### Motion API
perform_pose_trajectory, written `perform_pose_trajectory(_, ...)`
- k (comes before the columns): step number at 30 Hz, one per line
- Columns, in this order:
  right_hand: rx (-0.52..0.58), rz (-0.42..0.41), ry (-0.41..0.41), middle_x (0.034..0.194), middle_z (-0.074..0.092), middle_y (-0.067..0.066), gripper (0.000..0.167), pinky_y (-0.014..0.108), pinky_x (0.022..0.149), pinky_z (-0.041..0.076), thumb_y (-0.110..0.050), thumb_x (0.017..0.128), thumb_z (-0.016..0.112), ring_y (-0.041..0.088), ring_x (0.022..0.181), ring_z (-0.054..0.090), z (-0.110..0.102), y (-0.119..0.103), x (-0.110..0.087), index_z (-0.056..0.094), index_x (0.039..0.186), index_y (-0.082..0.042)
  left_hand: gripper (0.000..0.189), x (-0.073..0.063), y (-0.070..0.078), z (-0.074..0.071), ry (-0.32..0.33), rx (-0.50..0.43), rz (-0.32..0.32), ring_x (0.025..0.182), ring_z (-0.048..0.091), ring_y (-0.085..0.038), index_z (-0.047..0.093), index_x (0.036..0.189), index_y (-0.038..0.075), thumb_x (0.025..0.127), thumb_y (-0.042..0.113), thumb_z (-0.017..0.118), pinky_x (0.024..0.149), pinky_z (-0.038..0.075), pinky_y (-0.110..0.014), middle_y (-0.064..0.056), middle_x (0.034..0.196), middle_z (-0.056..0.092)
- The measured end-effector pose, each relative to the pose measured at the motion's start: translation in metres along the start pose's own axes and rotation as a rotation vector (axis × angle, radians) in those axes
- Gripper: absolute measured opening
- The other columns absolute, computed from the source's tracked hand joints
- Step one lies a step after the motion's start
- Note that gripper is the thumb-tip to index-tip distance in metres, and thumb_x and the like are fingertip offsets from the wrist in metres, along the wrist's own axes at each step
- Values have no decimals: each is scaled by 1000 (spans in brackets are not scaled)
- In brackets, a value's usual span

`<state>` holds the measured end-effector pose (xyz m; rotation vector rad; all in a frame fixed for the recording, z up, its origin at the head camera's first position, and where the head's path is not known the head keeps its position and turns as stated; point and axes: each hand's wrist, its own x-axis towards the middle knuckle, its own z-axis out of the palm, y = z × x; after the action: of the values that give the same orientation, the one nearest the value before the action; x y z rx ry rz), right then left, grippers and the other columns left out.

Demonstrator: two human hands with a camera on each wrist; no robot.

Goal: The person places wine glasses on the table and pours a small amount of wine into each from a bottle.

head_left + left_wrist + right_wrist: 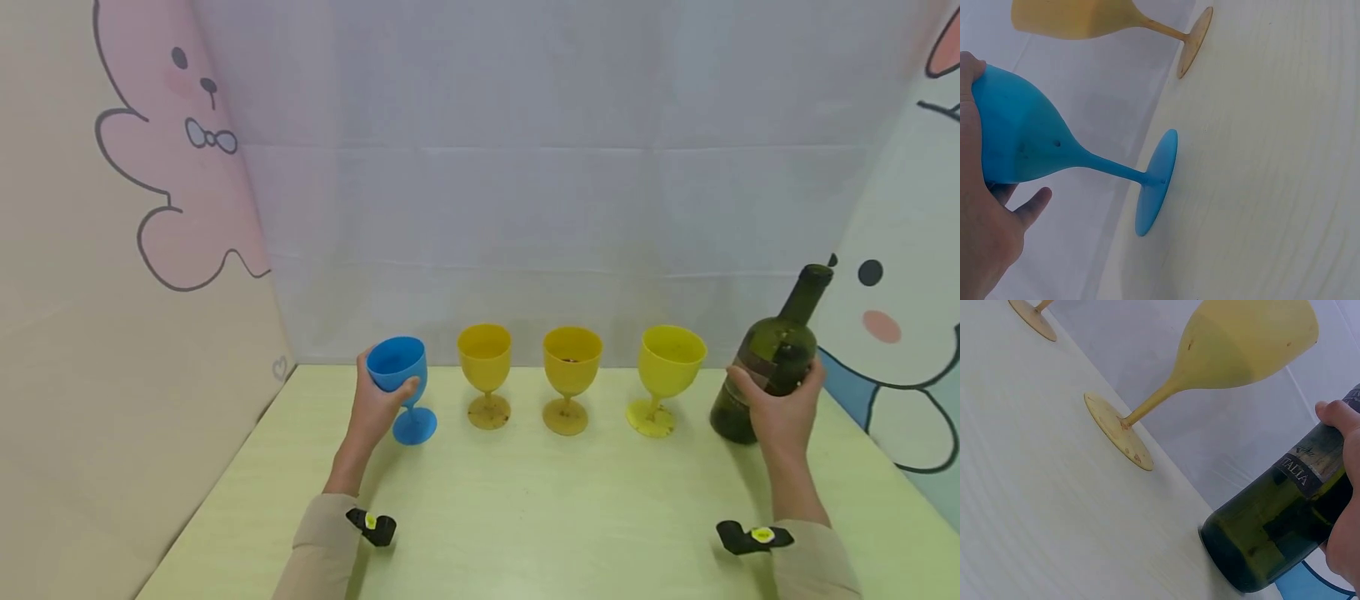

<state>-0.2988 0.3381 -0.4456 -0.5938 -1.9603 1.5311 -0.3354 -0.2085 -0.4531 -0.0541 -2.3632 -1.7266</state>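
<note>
My left hand [378, 408] grips the bowl of a blue goblet [399, 367], thumb on its near side. In the left wrist view the goblet's round foot [1157, 182] is right at the table surface. On the right, my right hand [783, 408] holds a dark green wine bottle [780, 350] around its body, with the neck pointing up. A label reading "ITALIA" [1300, 474] shows on the bottle in the right wrist view, and its base is close to the tabletop. Nearest the bottle stands a bright yellow goblet [670, 362].
Two darker yellow goblets, one on the left [485, 358] and one on the right [572, 362], stand upright between the hands; the right one has dark specks inside. The pale table [525, 517] meets a white cloth backdrop [525, 208], with cartoon-printed side panels.
</note>
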Motion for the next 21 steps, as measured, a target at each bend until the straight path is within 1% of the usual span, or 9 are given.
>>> perform_pose_trajectory(6, -4, 5, 4, 163, 23, -7, 94, 40, 125, 18, -34, 84, 78, 17, 149, 26, 1, 0, -1, 14, 152, -45, 89, 1, -4, -2, -20, -3, 9, 139, 38, -39, 15, 153, 23, 88, 34, 75, 107, 41, -63, -14, 151, 35)
perform_pose_trajectory(9, -13, 9, 2, 163, 23, -7, 95, 40, 125, 18, -35, 83, 77, 17, 150, 26, -1, -1, 0, 13, 152, -45, 89, 2, -4, -2, -35, 1, 15, 139, 38, -39, 15, 154, 24, 88, 36, 74, 108, 39, -64, -13, 152, 36)
perform_pose_trajectory(13, -58, 19, -37, 164, 20, -4, 96, 42, 125, 16, -36, 85, 76, 20, 151, 23, -6, -4, -2, 9, 153, -43, 91, 0, -1, -4, -59, 17, 0, 142, 35, -38, 15, 155, 25, 87, 41, 75, 110, 36, -64, -11, 153, 35)
perform_pose_trajectory(15, -100, 0, -69, 165, 20, 1, 97, 45, 125, 16, -37, 86, 75, 23, 151, 23, -10, -6, -3, 9, 155, -39, 94, -1, 1, -6, -67, 31, -3, 145, 32, -38, 14, 156, 25, 87, 43, 74, 112, 34, -65, -12, 156, 33)
perform_pose_trajectory(17, -148, -32, -107, 164, 19, 7, 96, 50, 124, 17, -37, 87, 74, 29, 150, 22, -16, -7, -3, 9, 158, -33, 97, -3, 5, -9, -64, 45, -3, 147, 28, -40, 11, 158, 27, 87, 45, 74, 112, 32, -66, -12, 159, 29)
perform_pose_trajectory(19, -187, -75, -137, 164, 18, 13, 96, 55, 122, 18, -37, 88, 73, 35, 150, 22, -22, -8, -3, 9, 159, -28, 99, -4, 9, -12, -55, 57, 9, 149, 23, -42, 7, 159, 30, 87, 45, 74, 113, 30, -67, -12, 163, 23)
perform_pose_trajectory(21, -208, -107, -152, 163, 19, 17, 96, 58, 121, 19, -36, 89, 72, 38, 149, 22, -29, -10, -4, 9, 160, -27, 100, -5, 13, -15, -45, 67, 36, 150, 20, -43, 5, 159, 33, 88, 44, 73, 113, 27, -68, -12, 165, 18)
